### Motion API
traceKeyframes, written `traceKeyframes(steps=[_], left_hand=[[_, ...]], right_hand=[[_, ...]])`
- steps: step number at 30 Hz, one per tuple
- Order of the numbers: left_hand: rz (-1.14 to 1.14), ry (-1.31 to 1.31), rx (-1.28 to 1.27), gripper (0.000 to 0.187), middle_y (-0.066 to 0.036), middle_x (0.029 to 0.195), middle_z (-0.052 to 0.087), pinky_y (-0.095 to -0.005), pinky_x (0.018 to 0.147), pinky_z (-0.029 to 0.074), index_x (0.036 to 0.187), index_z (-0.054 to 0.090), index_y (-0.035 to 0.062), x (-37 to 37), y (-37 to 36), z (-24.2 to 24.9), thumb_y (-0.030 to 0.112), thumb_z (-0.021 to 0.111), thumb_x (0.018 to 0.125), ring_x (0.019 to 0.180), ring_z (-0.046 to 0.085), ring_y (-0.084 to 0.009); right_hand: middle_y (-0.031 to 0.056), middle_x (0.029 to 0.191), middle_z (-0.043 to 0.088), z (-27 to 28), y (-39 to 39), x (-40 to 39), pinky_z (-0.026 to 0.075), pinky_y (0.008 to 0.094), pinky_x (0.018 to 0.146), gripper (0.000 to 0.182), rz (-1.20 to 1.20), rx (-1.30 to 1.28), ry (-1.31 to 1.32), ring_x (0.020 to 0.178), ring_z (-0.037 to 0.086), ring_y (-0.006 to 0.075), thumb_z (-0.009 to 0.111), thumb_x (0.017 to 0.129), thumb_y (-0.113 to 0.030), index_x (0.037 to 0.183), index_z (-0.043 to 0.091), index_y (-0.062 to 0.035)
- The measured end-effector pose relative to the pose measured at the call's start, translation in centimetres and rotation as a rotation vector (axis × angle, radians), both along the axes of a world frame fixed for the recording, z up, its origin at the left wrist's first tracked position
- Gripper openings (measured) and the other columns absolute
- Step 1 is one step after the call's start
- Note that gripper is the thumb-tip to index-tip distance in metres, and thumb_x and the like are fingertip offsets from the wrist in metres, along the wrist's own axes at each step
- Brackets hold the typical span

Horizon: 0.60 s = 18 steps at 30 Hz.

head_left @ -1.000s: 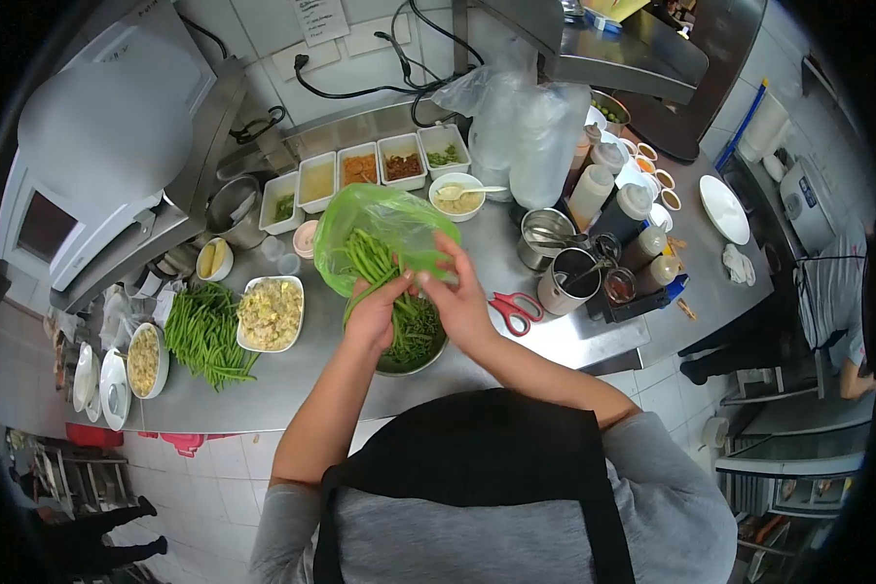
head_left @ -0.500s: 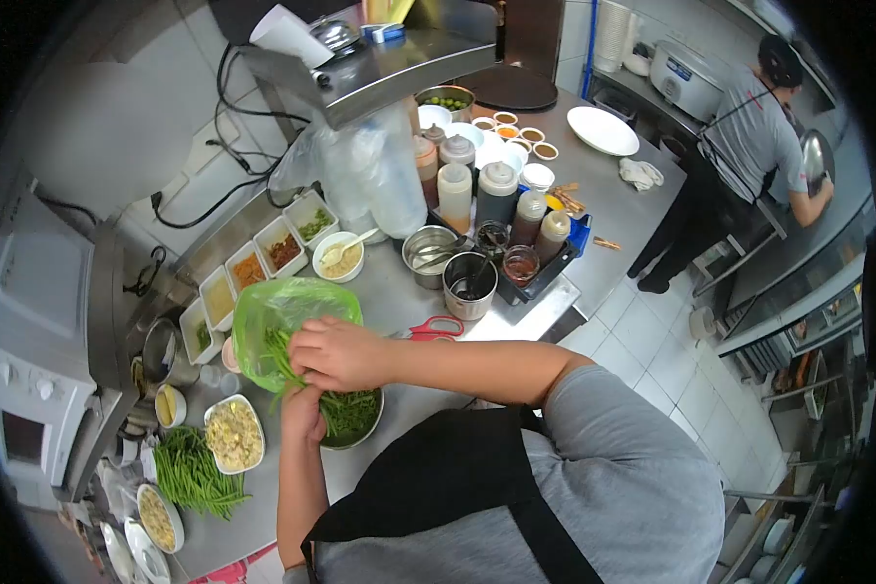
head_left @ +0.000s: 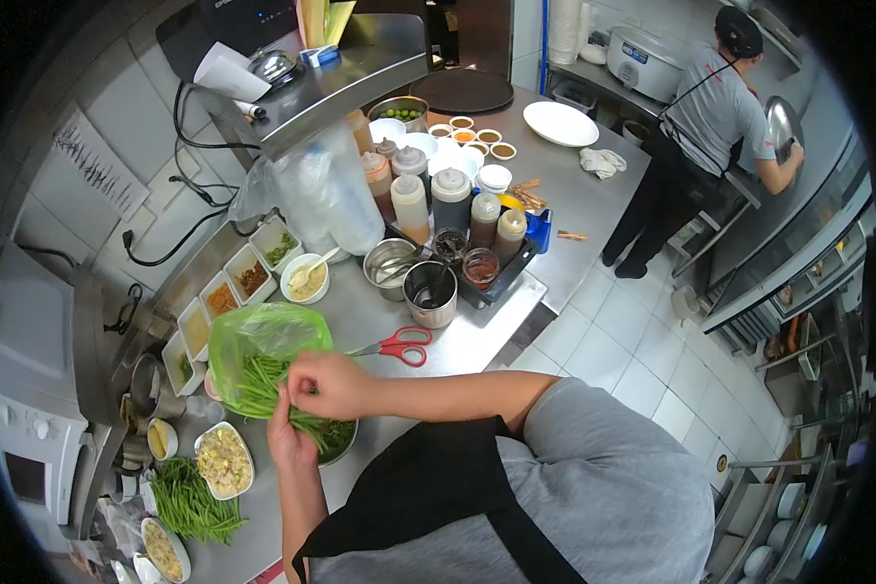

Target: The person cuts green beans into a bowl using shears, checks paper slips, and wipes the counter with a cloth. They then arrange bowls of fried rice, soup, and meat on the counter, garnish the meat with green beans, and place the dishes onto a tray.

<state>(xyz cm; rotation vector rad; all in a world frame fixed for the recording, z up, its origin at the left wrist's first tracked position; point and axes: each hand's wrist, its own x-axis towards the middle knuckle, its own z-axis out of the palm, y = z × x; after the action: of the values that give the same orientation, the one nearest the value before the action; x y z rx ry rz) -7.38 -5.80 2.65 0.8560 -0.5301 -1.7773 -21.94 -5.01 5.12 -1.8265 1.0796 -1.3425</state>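
Observation:
My left hand (head_left: 290, 435) is closed on several long green beans (head_left: 307, 420), held over a metal bowl (head_left: 348, 451) of cut greens. Curled in a pinch, my right hand (head_left: 329, 383) meets the left fingertips; what it grips is hidden. Just beyond both hands, a translucent green plastic bag (head_left: 263, 329) lies open with more green beans (head_left: 259, 382) inside. Red-handled scissors (head_left: 405, 346) rest on the steel counter to the right of the bag.
A pile of green beans (head_left: 195, 501) and a white dish of chopped food (head_left: 226, 460) lie left. Small ingredient tubs (head_left: 222, 297) line the back. Sauce bottles (head_left: 451, 200) and metal pots (head_left: 430, 294) stand right. A co-worker (head_left: 715, 127) holds a round metal lid (head_left: 782, 127).
My right hand has drawn back from over the bag to the left fingertips, uncovering more beans. The view has shifted, and the scissors show more fully.

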Motion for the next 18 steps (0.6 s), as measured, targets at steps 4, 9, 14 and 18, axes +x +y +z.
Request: traceKeyframes(steps=[4, 9, 14, 18], left_hand=[[-0.383, 0.223, 0.12, 0.028, -0.007, 0.081, 0.054, -0.0341, 0.071, 0.047, 0.107, 0.048, 0.0025, 0.0, 4.0, -0.1, 0.008, 0.059, 0.081, 0.079, 0.055, -0.0201], [-0.571, 0.111, 0.134, 0.036, -0.009, 0.082, 0.054, -0.0424, 0.073, 0.047, 0.107, 0.048, 0.0034, -2.8, 7.6, 1.6, 0.005, 0.063, 0.074, 0.078, 0.055, -0.0263], [-0.557, 0.158, 0.075, 0.032, -0.009, 0.086, 0.054, -0.0464, 0.081, 0.044, 0.109, 0.046, 0.0042, -1.9, 7.2, 0.4, 0.005, 0.058, 0.079, 0.085, 0.056, -0.0266], [-0.021, -0.236, -0.307, 0.026, -0.007, 0.091, 0.054, -0.0378, 0.081, 0.045, 0.107, 0.046, 0.0043, -2.0, 4.8, 2.1, 0.002, 0.056, 0.084, 0.089, 0.055, -0.0209]], right_hand=[[0.011, 0.085, 0.061, -1.0, -2.7, -0.6, 0.045, 0.0335, 0.077, 0.021, 0.11, 0.107, -0.286, 0.09, 0.058, 0.0177, 0.056, 0.086, -0.022, 0.093, 0.062, -0.0035], [0.0066, 0.128, 0.048, -2.3, -2.8, -1.7, 0.038, 0.031, 0.094, 0.047, 1.141, 0.692, -0.26, 0.117, 0.045, 0.0172, 0.035, 0.096, -0.042, 0.124, 0.052, -0.0085], [0.0088, 0.129, 0.047, -1.5, -0.7, -1.8, 0.035, 0.0339, 0.096, 0.055, 0.897, 0.608, -0.312, 0.118, 0.042, 0.0205, 0.035, 0.094, -0.049, 0.127, 0.049, -0.008], [0.0104, 0.129, 0.046, -4.3, -1.4, -0.7, 0.036, 0.0378, 0.093, 0.058, 0.325, 0.782, -0.806, 0.115, 0.042, 0.0221, 0.038, 0.091, -0.054, 0.131, 0.044, -0.0128]])
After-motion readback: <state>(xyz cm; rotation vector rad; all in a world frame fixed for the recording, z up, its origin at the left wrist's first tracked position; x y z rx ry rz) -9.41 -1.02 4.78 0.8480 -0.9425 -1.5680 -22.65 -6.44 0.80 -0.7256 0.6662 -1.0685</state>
